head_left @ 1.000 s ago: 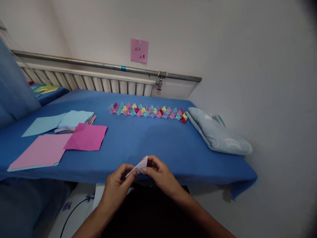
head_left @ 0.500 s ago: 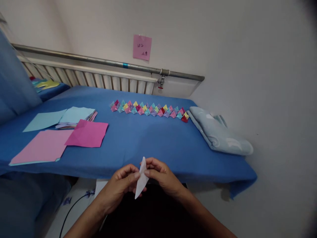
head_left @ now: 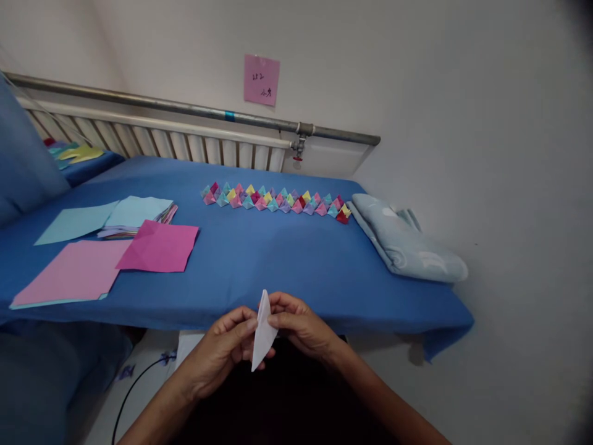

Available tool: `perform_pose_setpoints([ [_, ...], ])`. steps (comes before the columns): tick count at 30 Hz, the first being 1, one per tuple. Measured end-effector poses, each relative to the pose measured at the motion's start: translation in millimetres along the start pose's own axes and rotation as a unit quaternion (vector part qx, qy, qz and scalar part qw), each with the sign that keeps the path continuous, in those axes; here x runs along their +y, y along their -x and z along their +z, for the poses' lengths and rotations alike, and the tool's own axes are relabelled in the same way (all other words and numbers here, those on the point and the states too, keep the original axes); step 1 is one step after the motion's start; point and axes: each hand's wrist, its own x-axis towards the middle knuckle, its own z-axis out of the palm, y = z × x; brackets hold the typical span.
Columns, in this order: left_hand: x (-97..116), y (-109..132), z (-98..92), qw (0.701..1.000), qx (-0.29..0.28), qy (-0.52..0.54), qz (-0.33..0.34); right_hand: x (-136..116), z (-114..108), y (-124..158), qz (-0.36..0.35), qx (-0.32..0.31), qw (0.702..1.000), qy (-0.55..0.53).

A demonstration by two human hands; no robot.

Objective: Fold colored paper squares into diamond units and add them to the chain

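Note:
A folded piece of pale, whitish paper (head_left: pixel 263 334), long and pointed at both ends, is held between my two hands just off the table's front edge. My left hand (head_left: pixel 230 340) pinches its left side, thumb in front and fingers partly hidden behind. On the other side, my right hand (head_left: pixel 300 326) grips the edge between thumb and fingers. Beyond them on the blue cloth (head_left: pixel 241 259) stand rows of small folded paper boats (head_left: pixel 278 199) in many colours. A magenta sheet (head_left: pixel 160 246) lies to the left, partly over a pink stack (head_left: pixel 71 272).
Light blue sheets (head_left: pixel 141 213) top a paper pile at the left. A folded grey-blue blanket (head_left: pixel 407 241) rests at the right end. Behind the table run a radiator (head_left: pixel 185 147) and a metal pipe (head_left: pixel 152 104). A pink note (head_left: pixel 262 80) hangs on the wall.
The view has shifted slightly, so the table and its items sit a little further left and up. The folded paper has turned slightly and shows a broader face; both hands keep hold.

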Motion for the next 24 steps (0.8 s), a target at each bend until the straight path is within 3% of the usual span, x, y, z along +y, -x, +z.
perform_pose_setpoints([
  [4,0,-1,-0.1,1.0,0.011,-0.016,-0.001,1,-1,-1,0.004,0.001,1.0,-0.006],
  [7,4,-1,-0.4,0.995,0.03,-0.09,0.013,-1,1,-1,-0.006,0.017,0.999,0.038],
  [13,17,-2,2.3,0.95,0.078,-0.286,0.095,-5,11,-1,-0.037,0.047,0.984,0.168],
  [16,21,-2,5.5,0.924,0.104,-0.345,0.13,-11,15,1,-0.113,0.077,0.949,0.285],
  [18,22,-4,7.0,0.891,0.147,-0.399,0.161,-16,18,4,-0.191,0.146,0.889,0.389],
  [20,21,-8,7.5,0.836,0.2,-0.469,0.202,-20,23,6,-0.247,0.21,0.827,0.459],
  [21,20,-10,7.4,0.803,0.222,-0.504,0.227,-22,25,7,-0.254,0.22,0.813,0.475],
  [24,15,-18,6.3,0.708,0.267,-0.579,0.303,-23,32,6,-0.226,0.198,0.819,0.489],
])
